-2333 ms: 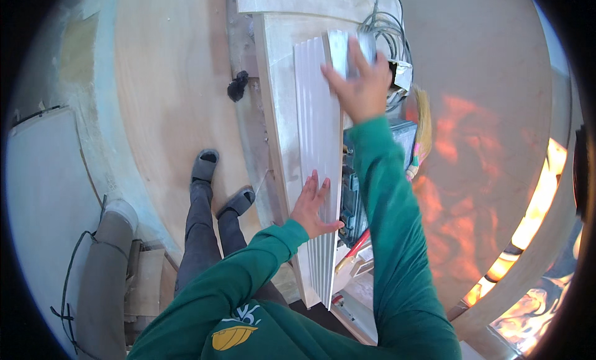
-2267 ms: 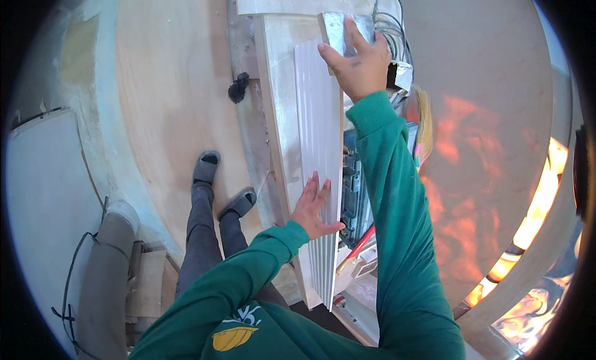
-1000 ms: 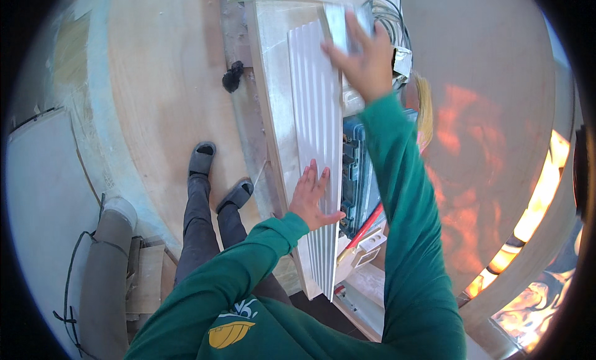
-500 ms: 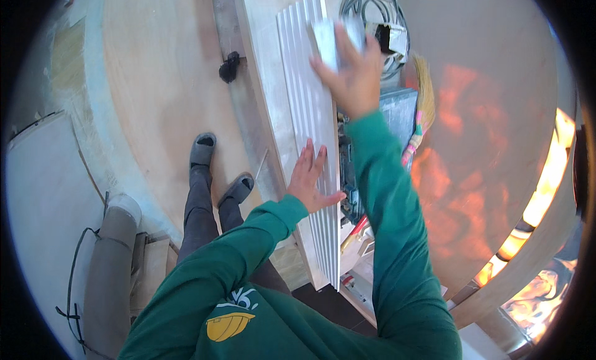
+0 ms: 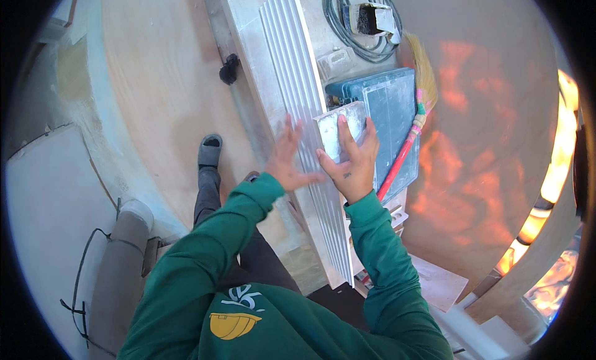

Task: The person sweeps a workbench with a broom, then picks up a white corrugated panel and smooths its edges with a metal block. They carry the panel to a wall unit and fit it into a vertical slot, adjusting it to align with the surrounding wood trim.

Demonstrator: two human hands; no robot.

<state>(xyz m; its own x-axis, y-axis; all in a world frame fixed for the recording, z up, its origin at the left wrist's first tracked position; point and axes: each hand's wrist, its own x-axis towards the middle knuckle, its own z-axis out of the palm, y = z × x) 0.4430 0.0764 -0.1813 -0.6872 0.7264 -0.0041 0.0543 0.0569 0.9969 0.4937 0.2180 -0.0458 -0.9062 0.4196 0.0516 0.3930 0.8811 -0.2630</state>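
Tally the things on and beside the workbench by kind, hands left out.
Ribbed white panel: 1
Sanding block: 1
Blue tool case: 1
Coiled cable: 1
Broom: 1
Black knob: 1
Total: 6
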